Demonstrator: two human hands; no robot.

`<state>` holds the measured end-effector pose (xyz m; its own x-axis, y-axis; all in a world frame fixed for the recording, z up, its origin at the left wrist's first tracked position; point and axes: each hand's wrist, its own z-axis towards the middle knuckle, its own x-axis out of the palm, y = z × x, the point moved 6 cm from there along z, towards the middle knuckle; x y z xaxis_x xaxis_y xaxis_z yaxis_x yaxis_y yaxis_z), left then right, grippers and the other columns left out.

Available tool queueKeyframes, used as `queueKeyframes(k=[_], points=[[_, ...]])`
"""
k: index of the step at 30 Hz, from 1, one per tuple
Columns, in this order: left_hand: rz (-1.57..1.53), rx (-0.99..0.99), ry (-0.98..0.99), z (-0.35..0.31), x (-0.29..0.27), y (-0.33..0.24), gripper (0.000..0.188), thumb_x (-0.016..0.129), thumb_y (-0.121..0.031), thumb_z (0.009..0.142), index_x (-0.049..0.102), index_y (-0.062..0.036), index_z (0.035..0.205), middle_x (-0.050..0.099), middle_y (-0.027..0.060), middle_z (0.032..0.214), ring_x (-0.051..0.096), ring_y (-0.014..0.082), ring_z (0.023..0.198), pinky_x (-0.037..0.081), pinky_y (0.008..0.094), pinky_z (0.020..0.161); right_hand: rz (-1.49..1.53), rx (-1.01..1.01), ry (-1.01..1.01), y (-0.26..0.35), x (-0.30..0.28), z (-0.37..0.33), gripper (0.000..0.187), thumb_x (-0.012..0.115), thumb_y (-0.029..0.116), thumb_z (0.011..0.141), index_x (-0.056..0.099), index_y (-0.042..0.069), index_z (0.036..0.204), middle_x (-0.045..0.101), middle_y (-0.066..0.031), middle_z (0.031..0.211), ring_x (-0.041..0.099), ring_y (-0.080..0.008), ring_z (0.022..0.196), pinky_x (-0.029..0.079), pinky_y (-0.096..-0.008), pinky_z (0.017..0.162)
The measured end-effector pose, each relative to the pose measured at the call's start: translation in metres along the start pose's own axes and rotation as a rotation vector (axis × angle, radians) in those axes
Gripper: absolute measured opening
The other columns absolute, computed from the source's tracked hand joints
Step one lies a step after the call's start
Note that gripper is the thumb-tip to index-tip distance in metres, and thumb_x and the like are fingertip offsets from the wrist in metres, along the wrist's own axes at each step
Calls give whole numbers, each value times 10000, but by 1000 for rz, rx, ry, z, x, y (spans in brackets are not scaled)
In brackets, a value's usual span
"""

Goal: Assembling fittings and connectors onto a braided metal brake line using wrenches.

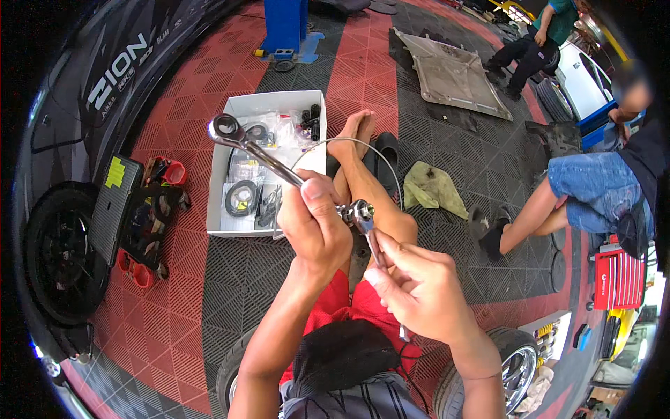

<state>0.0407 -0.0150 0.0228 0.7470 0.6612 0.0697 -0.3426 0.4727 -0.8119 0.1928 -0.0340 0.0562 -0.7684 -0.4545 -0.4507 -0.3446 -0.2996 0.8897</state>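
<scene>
While patterned floor [188, 251] shows between the left edge of the white box [217, 188] and the open tool case [117, 209], both hands are raised over the red shorts [331, 293]. Left hand [315, 227]: closed round a long wrench [273, 163]. Right hand [422, 286]: pinching a second wrench [365, 222]. Count: two wrenches, one box, one cloth [434, 190].

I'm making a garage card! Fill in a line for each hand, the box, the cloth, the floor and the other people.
Left hand: grips a wrench, ring end up and to the left
Right hand: grips a second wrench, ring head close to the left hand
Box: white, open, bagged parts inside
Cloth: yellow-green, right of the legs
Floor: red and black tiles
Other people: two on the right, one in denim shorts, one in dark trousers
</scene>
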Motion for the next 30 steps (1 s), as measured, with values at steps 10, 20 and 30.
queueKeyframes(k=[10,20,30], points=[[61,-70,64,6,1,-3,343,333,-262,1007,460,-27,792,476,31,658,417,104,573,342,252,540,88,89,-33,-14,1,-4,414,598,24,858,497,-53,1251,619,-78,835,580,-71,595,481,-202,516],[119,-55,51,6,1,-3,363,337,-241,1004,470,-16,752,483,43,595,416,110,512,337,274,489,383,209,26,-12,12,-10,414,532,11,875,452,-55,1276,641,-124,917,619,-105,666,518,-232,577],[23,-155,203,12,2,7,413,285,-294,1015,476,-24,768,467,32,621,419,110,561,347,265,529,1,-305,243,10,22,-17,597,695,-28,663,527,7,1234,547,-135,956,583,-198,735,493,-287,647]])
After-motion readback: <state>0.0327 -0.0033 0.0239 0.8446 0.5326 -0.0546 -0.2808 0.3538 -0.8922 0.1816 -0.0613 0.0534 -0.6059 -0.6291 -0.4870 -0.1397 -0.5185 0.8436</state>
